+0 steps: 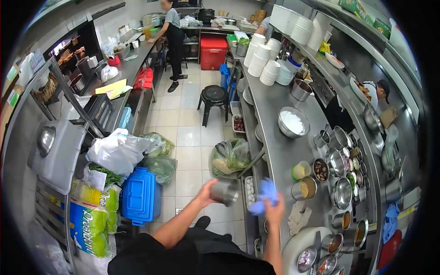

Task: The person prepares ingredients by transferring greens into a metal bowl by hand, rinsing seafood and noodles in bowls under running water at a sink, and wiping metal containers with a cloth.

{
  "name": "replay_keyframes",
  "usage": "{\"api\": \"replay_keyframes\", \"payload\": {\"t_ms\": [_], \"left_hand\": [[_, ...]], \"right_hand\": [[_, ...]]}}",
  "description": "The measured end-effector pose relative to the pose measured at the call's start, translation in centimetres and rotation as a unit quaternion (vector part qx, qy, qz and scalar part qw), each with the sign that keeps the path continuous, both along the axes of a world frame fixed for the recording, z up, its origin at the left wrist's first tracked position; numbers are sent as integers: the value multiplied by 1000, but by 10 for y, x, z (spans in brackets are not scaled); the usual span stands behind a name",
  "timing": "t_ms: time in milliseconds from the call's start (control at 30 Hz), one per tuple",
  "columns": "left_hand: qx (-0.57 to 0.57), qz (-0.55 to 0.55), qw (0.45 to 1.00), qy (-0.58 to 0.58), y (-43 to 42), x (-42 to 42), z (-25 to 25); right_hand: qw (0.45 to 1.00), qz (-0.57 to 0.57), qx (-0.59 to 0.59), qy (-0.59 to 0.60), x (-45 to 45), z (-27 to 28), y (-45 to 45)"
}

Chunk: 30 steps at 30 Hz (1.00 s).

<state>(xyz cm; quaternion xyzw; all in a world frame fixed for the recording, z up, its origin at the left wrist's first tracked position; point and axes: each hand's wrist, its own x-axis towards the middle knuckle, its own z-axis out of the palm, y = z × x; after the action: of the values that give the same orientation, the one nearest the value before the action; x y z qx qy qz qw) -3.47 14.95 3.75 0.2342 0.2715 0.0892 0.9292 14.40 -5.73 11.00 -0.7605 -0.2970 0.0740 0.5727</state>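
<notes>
My left hand [207, 194] is wrapped round a metal cup [224, 191], tilted over the floor between the counters. A blue cloth [265, 197], somewhat blurred, is held in my right hand [275, 210] at the left edge of the right-hand steel counter [275, 133]. Beyond the cloth on that counter stand a small tub of yellowish contents [301, 170] and a metal pot of orange-brown contents [304, 188]. A crumpled pale cloth [299, 219] lies to the right of my right hand.
A black stool [214, 97] stands in the aisle, with a bag of greens [229, 157] on the floor nearer me. A blue lidded bin [141, 196] is at the left. One person [173, 41] stands at the far left counter; another [341, 112] is behind the right shelf.
</notes>
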Motion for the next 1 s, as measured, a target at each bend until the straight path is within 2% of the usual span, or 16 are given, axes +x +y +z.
{"api": "replay_keyframes", "payload": {"t_ms": [33,133,200,333,367,433,500,533,567,633,667,700,767,833,867,1000], "left_hand": [[-1,-42,999,-29,-14,22,5],[-5,-25,989,-145,-37,60,40],[95,-21,971,-219,-32,51,72],[247,-120,938,-211,-14,73,73],[286,-186,934,-110,-8,83,78],[380,-215,900,10,-24,73,120],[291,-221,931,-17,-21,62,130],[284,-142,936,-154,-23,61,110],[377,-56,895,-233,-25,68,93],[301,-170,912,-221,-8,80,68],[296,-173,913,-223,-15,86,61],[345,-193,914,-85,-19,89,81],[387,-197,899,51,-29,79,109],[220,-125,958,-132,-26,57,123],[390,-71,903,-163,-24,65,100],[233,-111,956,-136,-15,62,75]], "right_hand": [[980,93,-168,57,-31,39,25],[977,147,-1,-153,-68,19,56],[881,172,152,414,-67,56,56],[919,171,-72,347,-50,-7,42],[968,211,-91,102,-35,-25,43],[880,248,-114,-388,-17,-51,38],[910,217,-93,-341,-20,-27,33],[965,241,48,91,-25,5,31],[815,215,178,508,-33,20,31],[886,165,137,412,-44,-41,34],[977,213,13,-13,-32,-68,32],[865,217,-110,-438,-19,-82,38],[877,291,-116,-364,-3,-58,38],[966,233,-96,-53,-24,8,37],[916,292,18,274,-21,12,40],[874,338,-295,-187,-10,8,33]]}}
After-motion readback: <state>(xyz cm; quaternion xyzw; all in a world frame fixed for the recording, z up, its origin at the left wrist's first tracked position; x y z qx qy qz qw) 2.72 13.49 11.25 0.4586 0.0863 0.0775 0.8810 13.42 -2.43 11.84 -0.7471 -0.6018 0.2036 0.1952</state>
